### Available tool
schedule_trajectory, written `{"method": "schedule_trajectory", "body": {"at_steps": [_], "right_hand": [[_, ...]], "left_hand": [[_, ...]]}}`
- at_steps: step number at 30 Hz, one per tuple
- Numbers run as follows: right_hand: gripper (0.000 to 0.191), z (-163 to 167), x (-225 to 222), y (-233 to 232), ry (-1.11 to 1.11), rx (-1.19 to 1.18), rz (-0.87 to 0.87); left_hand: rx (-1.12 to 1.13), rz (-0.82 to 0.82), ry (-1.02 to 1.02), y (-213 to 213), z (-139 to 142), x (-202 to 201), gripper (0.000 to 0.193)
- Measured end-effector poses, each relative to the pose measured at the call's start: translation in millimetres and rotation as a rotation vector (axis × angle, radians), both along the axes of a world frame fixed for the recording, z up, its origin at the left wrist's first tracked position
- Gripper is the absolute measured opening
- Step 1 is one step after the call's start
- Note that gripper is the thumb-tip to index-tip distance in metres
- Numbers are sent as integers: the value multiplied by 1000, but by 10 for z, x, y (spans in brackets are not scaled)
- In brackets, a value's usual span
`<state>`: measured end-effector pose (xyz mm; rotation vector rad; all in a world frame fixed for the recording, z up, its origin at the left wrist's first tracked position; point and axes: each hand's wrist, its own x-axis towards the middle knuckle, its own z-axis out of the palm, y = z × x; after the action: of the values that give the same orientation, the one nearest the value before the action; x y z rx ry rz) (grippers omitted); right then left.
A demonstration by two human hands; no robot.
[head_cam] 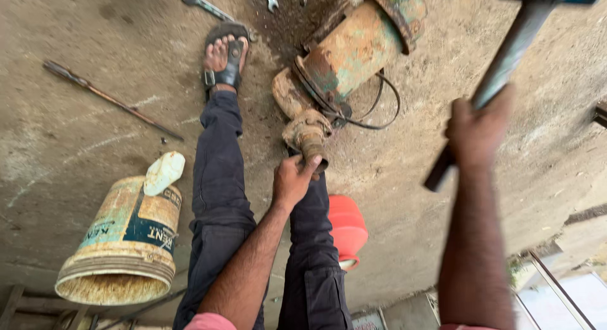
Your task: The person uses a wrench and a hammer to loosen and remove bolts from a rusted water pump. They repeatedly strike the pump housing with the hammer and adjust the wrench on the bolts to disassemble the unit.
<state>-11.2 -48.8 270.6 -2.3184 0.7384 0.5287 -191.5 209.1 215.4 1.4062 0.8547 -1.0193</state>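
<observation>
2 wrenches (205,5), rod (110,99), bucket (123,241) around rusty pump (341,64), hammer (506,64) overhead.

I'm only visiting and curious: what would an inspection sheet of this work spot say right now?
Surface: bare concrete floor, dusty, with a dark stain near the top.
Job's things: rusty green pump lying on the floor; hammer raised.
Clutter: worn bucket on its side, long rod, two spanners, red container beside the legs.
Hands: left hand grips the pump's rusty end fitting; right hand clasps the hammer handle.
Cables: black cable looping from the pump.
Surroundings: sandalled foot planted beside the pump; a railing at the lower right.
</observation>
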Motion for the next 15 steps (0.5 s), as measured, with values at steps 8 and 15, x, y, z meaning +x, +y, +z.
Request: {"method": "schedule_trajectory", "body": {"at_steps": [8, 15], "right_hand": [[37, -467, -1232, 673, 943, -44, 421], [36, -93, -906, 461, 805, 1, 329]], "left_hand": [[54, -132, 69, 10, -11, 107, 54], [51, -142, 67, -25, -39, 8, 59]]}}
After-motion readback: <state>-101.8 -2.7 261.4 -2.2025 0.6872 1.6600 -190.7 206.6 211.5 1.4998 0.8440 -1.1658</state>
